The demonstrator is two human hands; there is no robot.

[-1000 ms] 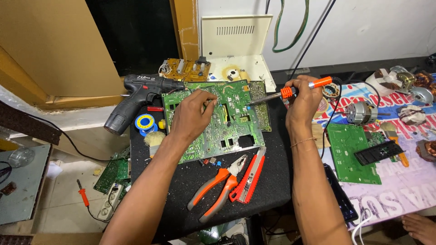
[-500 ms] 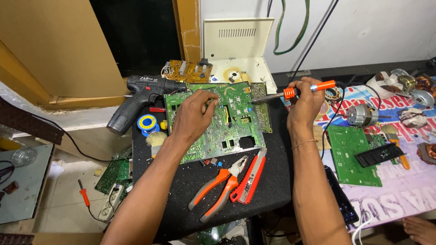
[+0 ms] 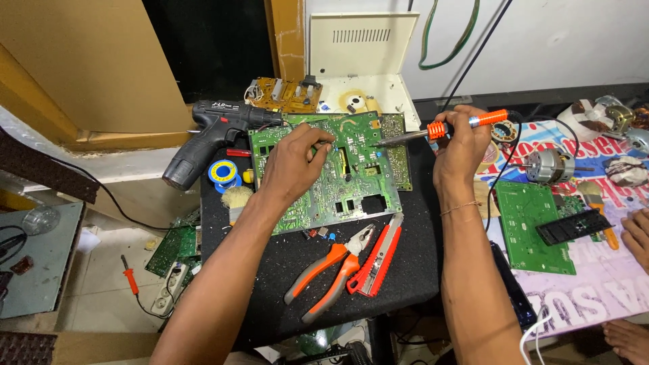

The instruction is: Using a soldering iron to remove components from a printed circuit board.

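Resting on a large green circuit board (image 3: 338, 177), the left hand (image 3: 292, 167) is seen from above; its fingers (image 3: 318, 138) are narrowly pinched at the board's upper middle, though whether something thin is caught between them cannot be told; the board lies flat on a black desk (image 3: 412, 270), tilted slightly, directly under those fingers. A soldering iron (image 3: 439, 130) with an orange grip is held by the right hand (image 3: 463, 150); the fingers (image 3: 473, 132) are wrapped around the handle, and the metal tip is pointed leftward, over the board's upper right edge, just beside the left fingertips.

Below the left fingers, nearer the person, orange-handled pliers (image 3: 331, 269) are laid on the desk, with a red utility knife (image 3: 378, 255) touching or just beside them. Left of the left fingers, a black cordless drill (image 3: 209, 138) is lying on its side; a blue spool of solder wire (image 3: 222, 173) is set just below it. Beyond the fingers, a small tan circuit board (image 3: 287, 94) and an open cream metal casing (image 3: 362, 61) are placed. Right of the right hand, a second green board (image 3: 531, 226) and a small electric motor (image 3: 549, 165) are spread on a printed sheet; another person's hand (image 3: 635, 233) is visible at the far right edge.
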